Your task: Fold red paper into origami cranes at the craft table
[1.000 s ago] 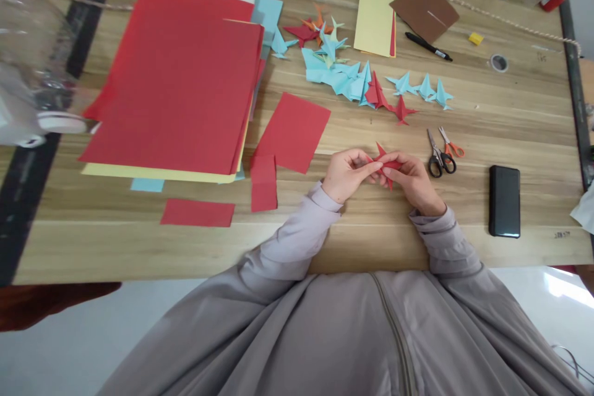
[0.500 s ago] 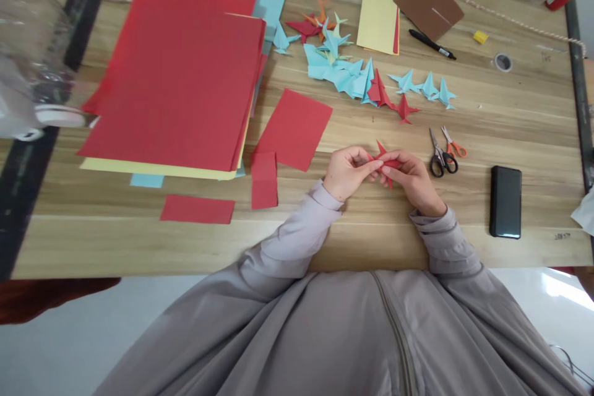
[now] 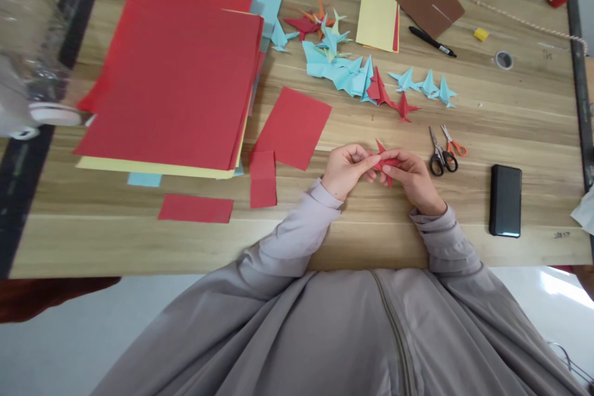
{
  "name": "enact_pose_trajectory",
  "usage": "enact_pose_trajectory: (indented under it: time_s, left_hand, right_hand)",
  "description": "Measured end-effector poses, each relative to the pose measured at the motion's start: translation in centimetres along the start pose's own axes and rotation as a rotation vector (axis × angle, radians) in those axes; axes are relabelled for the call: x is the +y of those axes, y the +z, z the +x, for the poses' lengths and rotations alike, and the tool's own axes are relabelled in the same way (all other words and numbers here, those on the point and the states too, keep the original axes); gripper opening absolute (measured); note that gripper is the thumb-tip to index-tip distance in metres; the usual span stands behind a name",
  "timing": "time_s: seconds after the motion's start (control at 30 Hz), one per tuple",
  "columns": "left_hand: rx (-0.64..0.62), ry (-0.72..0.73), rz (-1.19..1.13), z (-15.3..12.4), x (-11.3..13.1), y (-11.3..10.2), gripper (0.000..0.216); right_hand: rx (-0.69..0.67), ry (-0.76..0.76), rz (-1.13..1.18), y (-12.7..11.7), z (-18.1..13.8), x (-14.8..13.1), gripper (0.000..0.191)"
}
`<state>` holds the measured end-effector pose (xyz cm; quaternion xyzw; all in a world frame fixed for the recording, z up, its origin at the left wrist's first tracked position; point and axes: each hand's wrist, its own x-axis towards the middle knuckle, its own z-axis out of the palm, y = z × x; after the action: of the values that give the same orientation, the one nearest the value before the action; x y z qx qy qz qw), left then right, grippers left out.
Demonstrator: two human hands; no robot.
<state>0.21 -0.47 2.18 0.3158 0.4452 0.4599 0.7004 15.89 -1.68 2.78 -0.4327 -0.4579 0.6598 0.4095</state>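
A small folded red paper figure (image 3: 385, 163) is held between both hands just above the wooden table (image 3: 352, 241). My left hand (image 3: 347, 169) pinches its left side with curled fingers. My right hand (image 3: 411, 177) grips its right side, fingers closed over the paper. One red point sticks up above the fingers, another points down below them. Most of the figure is hidden by my fingers.
A big stack of red and yellow sheets (image 3: 176, 74) lies at the left, with red offcuts (image 3: 292, 127) beside it. Several folded blue and red paper figures (image 3: 362, 77) lie behind my hands. Scissors (image 3: 440, 151) and a black phone (image 3: 505, 200) lie to the right.
My hands and the red figure stay almost in place; only the fingers shift slightly on the paper. The view has drifted a little.
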Motion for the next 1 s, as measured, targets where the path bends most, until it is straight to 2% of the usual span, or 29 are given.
enact_pose_trajectory:
  time_s: [0.67,1.0]
  left_hand:
    - [0.009,-0.03,0.004,0.04,0.07,-0.13,0.047]
    - [-0.073,-0.069,-0.035,0.08,-0.1,-0.35,0.05]
  right_hand:
    - [0.007,-0.022,-0.036,-0.52,0.0,0.53,0.028]
    - [0.006,-0.011,-0.023,0.15,-0.03,0.09,0.032]
